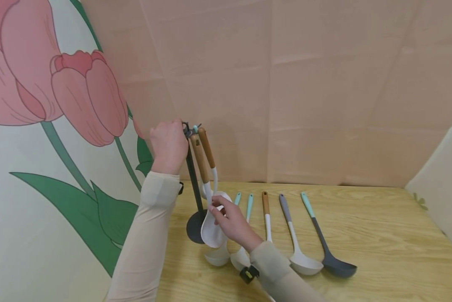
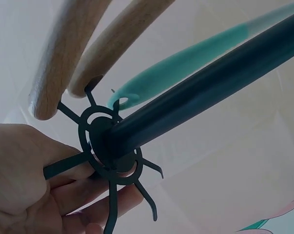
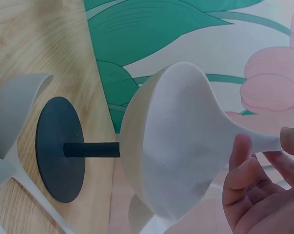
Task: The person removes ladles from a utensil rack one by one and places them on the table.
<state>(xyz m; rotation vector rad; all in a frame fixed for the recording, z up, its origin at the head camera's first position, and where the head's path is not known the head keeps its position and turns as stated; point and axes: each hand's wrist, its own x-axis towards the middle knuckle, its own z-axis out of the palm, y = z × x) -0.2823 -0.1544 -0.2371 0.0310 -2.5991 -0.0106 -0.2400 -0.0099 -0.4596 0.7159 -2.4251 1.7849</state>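
A dark utensil stand (image 1: 193, 176) with a round base (image 3: 59, 148) stands at the table's left, by the tulip wall. My left hand (image 1: 180, 134) grips its hook crown (image 2: 110, 146) at the top, fingers (image 2: 64, 195) curled round one hook. Two wooden-handled utensils (image 1: 203, 155) and a teal-handled one (image 2: 186, 68) hang from the hooks. My right hand (image 1: 217, 212) pinches the neck of a hanging white ladle (image 3: 171, 146) just above its bowl (image 1: 212, 230), low beside the pole.
Several utensils lie side by side on the wooden table (image 1: 380, 235) right of the stand: teal-handled ones (image 1: 249, 205), a wooden-handled one (image 1: 266, 214), a grey-handled white ladle (image 1: 299, 251) and a dark ladle (image 1: 333, 260). Paper walls close in the back and both sides.
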